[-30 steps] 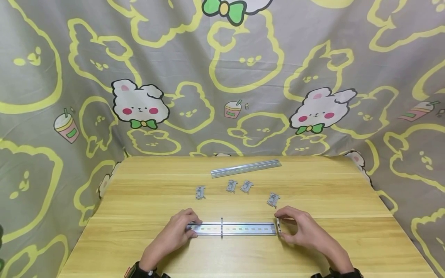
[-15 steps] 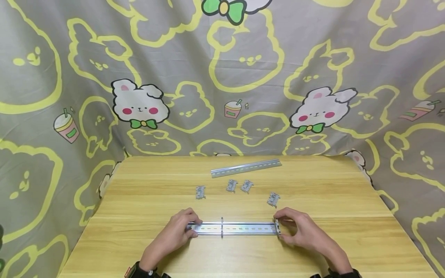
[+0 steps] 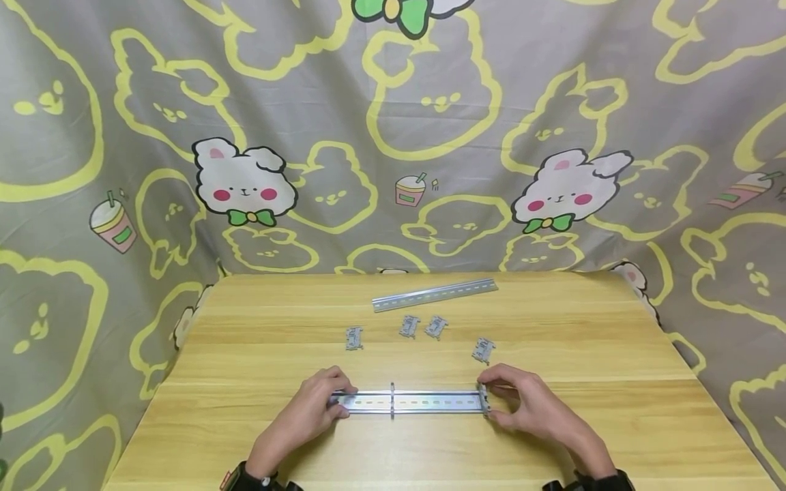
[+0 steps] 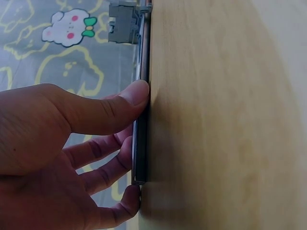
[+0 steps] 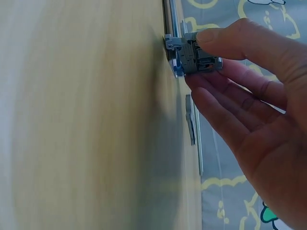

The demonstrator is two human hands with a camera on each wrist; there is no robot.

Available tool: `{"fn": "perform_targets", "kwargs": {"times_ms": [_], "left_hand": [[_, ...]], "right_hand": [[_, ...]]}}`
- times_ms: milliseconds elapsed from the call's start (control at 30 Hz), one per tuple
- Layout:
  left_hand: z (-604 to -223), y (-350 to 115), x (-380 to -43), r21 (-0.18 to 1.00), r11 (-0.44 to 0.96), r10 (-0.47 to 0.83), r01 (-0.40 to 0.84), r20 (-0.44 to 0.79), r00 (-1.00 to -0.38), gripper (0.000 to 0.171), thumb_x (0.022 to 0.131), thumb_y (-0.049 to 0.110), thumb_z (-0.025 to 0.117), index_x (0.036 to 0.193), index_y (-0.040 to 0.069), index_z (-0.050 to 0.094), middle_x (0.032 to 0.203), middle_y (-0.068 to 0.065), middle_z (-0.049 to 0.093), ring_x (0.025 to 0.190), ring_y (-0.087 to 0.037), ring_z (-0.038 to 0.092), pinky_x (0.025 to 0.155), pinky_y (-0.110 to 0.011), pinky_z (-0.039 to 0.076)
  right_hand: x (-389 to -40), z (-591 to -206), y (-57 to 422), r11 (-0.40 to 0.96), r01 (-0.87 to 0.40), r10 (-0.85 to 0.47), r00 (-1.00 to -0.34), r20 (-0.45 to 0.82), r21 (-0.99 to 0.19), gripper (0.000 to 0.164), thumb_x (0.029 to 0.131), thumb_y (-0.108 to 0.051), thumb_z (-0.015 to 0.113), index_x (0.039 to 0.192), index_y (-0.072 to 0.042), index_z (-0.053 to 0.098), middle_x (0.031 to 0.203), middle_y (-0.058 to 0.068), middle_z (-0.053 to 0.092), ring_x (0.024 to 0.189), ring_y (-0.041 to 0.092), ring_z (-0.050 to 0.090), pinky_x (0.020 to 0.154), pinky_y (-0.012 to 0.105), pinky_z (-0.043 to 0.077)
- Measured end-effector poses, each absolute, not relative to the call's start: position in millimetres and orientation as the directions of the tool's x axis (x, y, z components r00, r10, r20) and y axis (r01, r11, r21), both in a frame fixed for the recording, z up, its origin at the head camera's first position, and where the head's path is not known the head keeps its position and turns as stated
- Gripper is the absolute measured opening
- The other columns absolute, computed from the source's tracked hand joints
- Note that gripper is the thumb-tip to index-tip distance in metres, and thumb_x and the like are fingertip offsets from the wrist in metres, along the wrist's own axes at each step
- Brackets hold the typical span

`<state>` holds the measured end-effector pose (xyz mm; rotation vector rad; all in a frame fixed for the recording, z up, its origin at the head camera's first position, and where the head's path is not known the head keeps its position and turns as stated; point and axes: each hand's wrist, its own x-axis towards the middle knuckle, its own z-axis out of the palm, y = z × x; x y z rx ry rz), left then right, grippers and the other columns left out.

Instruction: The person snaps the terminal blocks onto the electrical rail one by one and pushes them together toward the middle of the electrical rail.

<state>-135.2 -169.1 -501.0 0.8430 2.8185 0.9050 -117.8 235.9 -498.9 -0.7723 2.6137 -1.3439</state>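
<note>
A slotted metal DIN rail [image 3: 430, 402] lies crosswise on the table. At its left end my left hand [image 3: 318, 402] grips it, thumb on the near edge and fingers on the far one. One grey terminal block [image 3: 392, 401] stands upright across the rail, left of its middle; the left wrist view shows this mounted block [image 4: 123, 23] too. My right hand [image 3: 528, 402] pinches another grey terminal block [image 3: 483, 399] between thumb and fingers at the rail's right end. In the right wrist view this pinched block [image 5: 194, 53] sits over the rail, just in from its end.
Several loose grey terminal blocks [image 3: 437, 327] lie flat beyond the rail, the rightmost block [image 3: 483, 350] close to my right fingers. A second DIN rail [image 3: 434, 295] rests slanted near the back of the wooden table [image 3: 276, 341]. A patterned curtain [image 3: 344, 109] hangs behind.
My right hand has moved slightly left, bringing its terminal block from just beside the rail's right end onto it. The left hand keeps its grip in place.
</note>
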Motion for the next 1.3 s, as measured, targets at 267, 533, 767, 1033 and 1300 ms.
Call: {"fn": "perform_targets", "kwargs": {"times_ms": [267, 533, 767, 1033, 1300], "left_hand": [[-500, -169, -135, 0.552, 0.685, 0.515, 0.475, 0.094, -0.852, 0.025, 0.074, 0.007, 0.08, 0.099, 0.008, 0.074, 0.098, 0.001, 0.064, 0.087, -0.018, 0.059, 0.076, -0.037, 0.056], [-500, -169, -133, 0.556, 0.683, 0.516, 0.473, 0.092, -0.852, 0.025, 0.075, 0.007, 0.08, 0.099, 0.007, 0.074, 0.099, 0.001, 0.065, 0.088, -0.018, 0.059, 0.076, -0.037, 0.056], [-501, -170, -132, 0.55, 0.686, 0.511, 0.476, 0.101, -0.854, 0.025, 0.074, 0.007, 0.081, 0.098, 0.008, 0.074, 0.098, 0.001, 0.065, 0.087, -0.018, 0.058, 0.075, -0.036, 0.056], [-501, -170, -132, 0.553, 0.681, 0.512, 0.48, 0.108, -0.852, 0.025, 0.074, 0.007, 0.081, 0.098, 0.007, 0.074, 0.098, 0.002, 0.065, 0.086, -0.018, 0.058, 0.075, -0.036, 0.056], [-501, -169, -133, 0.545, 0.684, 0.515, 0.485, 0.109, -0.85, 0.026, 0.074, 0.008, 0.081, 0.098, 0.008, 0.075, 0.098, 0.002, 0.065, 0.087, -0.018, 0.059, 0.076, -0.037, 0.057]], "right_hand": [[-122, -496, 220, 0.476, -0.413, -0.508, -0.85, 0.141, -0.776, 0.049, 0.068, 0.004, 0.079, 0.113, 0.004, 0.062, 0.112, 0.013, 0.066, 0.104, 0.027, 0.065, 0.089, 0.038, 0.055], [-124, -495, 204, 0.538, -0.433, -0.514, -0.849, 0.126, -0.724, 0.049, 0.068, -0.006, 0.083, 0.114, -0.003, 0.064, 0.111, 0.005, 0.067, 0.099, 0.019, 0.065, 0.087, 0.042, 0.056], [-128, -496, 182, 0.537, -0.449, -0.53, -0.838, 0.128, -0.714, 0.048, 0.069, -0.009, 0.083, 0.113, -0.003, 0.065, 0.11, 0.006, 0.069, 0.099, 0.018, 0.065, 0.085, 0.039, 0.057], [-131, -496, 159, 0.522, -0.444, -0.541, -0.833, 0.119, -0.728, 0.048, 0.071, -0.012, 0.083, 0.115, -0.003, 0.065, 0.112, 0.007, 0.068, 0.1, 0.02, 0.066, 0.084, 0.039, 0.058], [-131, -498, 145, 0.515, -0.459, -0.546, -0.827, 0.137, -0.724, 0.049, 0.07, -0.012, 0.083, 0.115, -0.003, 0.065, 0.112, 0.007, 0.069, 0.101, 0.019, 0.065, 0.086, 0.038, 0.057]]}}
